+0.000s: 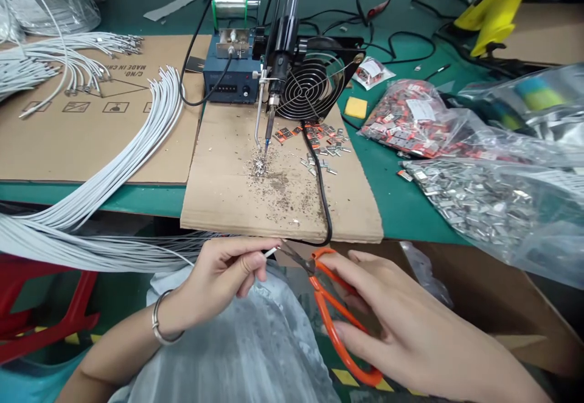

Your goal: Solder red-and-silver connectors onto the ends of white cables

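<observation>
My left hand (230, 269) pinches a white cable (271, 251) close to its end, just off the front edge of the cardboard. In my right hand (378, 306) is a pair of scissors (337, 312) with orange handles, my fingers through the loops. The blade tips meet the tip of the cable; whether they are closed on it is too small to tell. Behind my hands, a soldering iron (270, 129) points down in its stand at a heap of solder bits (260, 166). A bundle of white cables (132, 154) runs across the left side.
A blue soldering station (230, 78), a solder wire spool (230, 5) and a black fan (310, 84) stand at the back. Bags of red parts (410, 117) and metal parts (474, 196) lie on the right. A black cord (322, 190) crosses the cardboard (219, 202).
</observation>
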A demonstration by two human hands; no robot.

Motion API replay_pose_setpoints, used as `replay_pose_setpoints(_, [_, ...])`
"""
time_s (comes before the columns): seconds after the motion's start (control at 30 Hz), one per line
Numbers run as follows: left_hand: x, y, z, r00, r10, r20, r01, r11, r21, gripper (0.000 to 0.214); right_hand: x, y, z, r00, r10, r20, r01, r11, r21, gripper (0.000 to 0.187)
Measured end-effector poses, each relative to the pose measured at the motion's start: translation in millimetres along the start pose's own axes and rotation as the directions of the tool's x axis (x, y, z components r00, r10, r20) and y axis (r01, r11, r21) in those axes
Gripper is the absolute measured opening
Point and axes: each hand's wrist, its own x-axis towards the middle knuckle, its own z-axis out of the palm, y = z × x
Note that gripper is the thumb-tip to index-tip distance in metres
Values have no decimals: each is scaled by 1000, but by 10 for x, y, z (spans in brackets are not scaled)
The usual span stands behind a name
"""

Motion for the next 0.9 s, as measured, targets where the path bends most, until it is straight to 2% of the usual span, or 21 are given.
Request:
replay_pose_setpoints(0.1, [2, -1, 1, 1000, -1, -5, 2, 1000, 8, 29, -12, -7, -16, 1000, -26, -13, 26, 1000, 9, 36])
replay_pose_setpoints(0.23, [-5, 15, 3, 1000, 6, 1, -6, 1000, -18, 26, -6, -7, -6, 999, -29, -25, 29, 1000, -2, 34])
replay_pose_setpoints(0.47, [37, 37, 15, 999, -10, 35, 15, 988, -155, 22, -37, 28, 66, 1000, 10, -2, -10, 999, 36, 27])
replay_pose_setpoints(0.6, [47, 26, 14, 998, -51, 48, 60, 980, -191, 25, -10, 6, 69, 996, 32, 79, -37, 998, 51, 13])
replay_pose_setpoints(0.67, [48, 25, 8, 997, -68, 33, 73, 981, -181, 28, 26, 41, 52, 996, 39, 86, -49, 992, 115, 5])
replay_pose_setpoints(0.7, [49, 28, 3, 996, -82, 25, 85, 982, -170, 29, 44, 88, 42, 998, 57, 41, -62, 987, 149, 5])
replay_pose_setpoints(0.77, [52, 40, -10, 991, -130, 20, 132, 981, -140, 30, 65, 254, 26, 979, 176, -103, -159, 976, 150, 7])
replay_pose_setpoints(0.8, [56, 49, -17, 988, -155, 25, 156, 979, -132, 30, 64, 370, 21, 941, 250, -227, -238, 968, 79, 9])
replay_pose_setpoints(0.83, [60, 58, -23, 984, -173, 33, 176, 975, -134, 28, 55, 499, 19, 881, 371, -294, -406, 911, -69, 13])
replay_pose_setpoints(0.87, [65, 68, -28, 981, -190, 44, 195, 971, -139, 26, 40, 632, 20, 847, 385, -365, -483, 845, -229, 18])
replay_pose_setpoints(0.9, [71, 76, -30, 978, -203, 55, 209, 966, -152, 23, 20, 759, 22, 825, 418, -380, -541, 777, -320, 23])
